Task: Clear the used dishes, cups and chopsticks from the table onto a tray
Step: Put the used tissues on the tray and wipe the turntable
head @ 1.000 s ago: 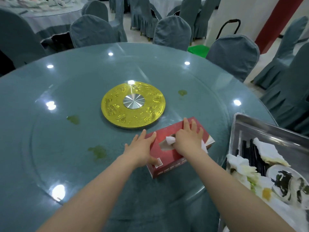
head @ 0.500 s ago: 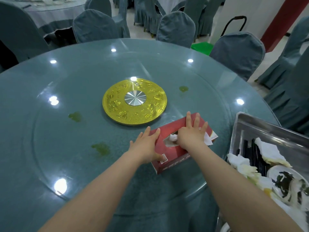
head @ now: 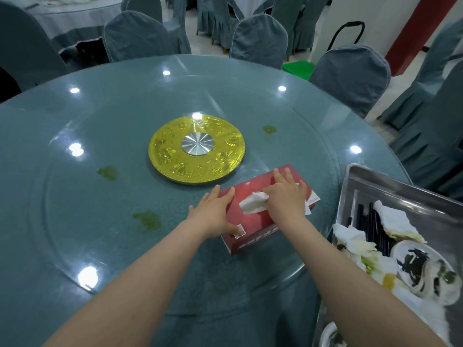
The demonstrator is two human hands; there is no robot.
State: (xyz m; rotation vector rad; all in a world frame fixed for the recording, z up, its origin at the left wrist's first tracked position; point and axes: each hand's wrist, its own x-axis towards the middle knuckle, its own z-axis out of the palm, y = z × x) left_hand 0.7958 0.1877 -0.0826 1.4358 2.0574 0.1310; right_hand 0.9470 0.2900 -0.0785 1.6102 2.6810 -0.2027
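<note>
Left hand (head: 217,213) flat against red tissue box (head: 260,221), right hand (head: 285,196) pinching a tissue (head: 253,205) — fingers otherwise straight

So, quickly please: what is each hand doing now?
Left hand: open, fingers flat, steadying the red tissue box.
Right hand: pinching the white tissue at the box opening.

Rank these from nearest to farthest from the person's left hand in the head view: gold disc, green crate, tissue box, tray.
1. Tissue box: under the left hand, touching it.
2. Gold disc: just beyond, at the table's centre.
3. Tray: far to the right, at the table's edge.
4. Green crate: on the floor beyond the table.
</note>
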